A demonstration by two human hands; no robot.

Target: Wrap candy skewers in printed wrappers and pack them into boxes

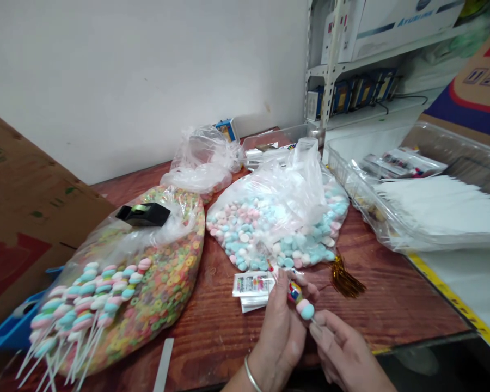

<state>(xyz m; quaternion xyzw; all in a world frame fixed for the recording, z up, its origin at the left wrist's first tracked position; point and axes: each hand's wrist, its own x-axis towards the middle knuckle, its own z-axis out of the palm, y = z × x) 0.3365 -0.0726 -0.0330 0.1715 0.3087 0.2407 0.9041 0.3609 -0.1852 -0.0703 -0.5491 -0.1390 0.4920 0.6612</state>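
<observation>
Between my two hands is a candy skewer (306, 309) with a pink and a blue marshmallow at its lower end and a colourful piece above them. My left hand (285, 318), a bangle on its wrist, is closed around the upper part, which the fingers partly hide. The fingertips of my right hand (343, 348) pinch the stick just below the blue marshmallow. Small printed white packets (253, 286) lie beside my left hand. Beyond both hands rests a clear bag of pink, white and blue marshmallows (265, 218). Gold twist ties (346, 277) lie right of it.
At left, a bag of coloured ring candies (167, 272) carries several marshmallow skewers (85, 299) and a black tape dispenser (142, 214). A clear plastic tray (392, 231) with white paper bags (445, 204) stands at right. Cardboard boxes (32, 190) and a metal shelf (330, 71) stand around the table.
</observation>
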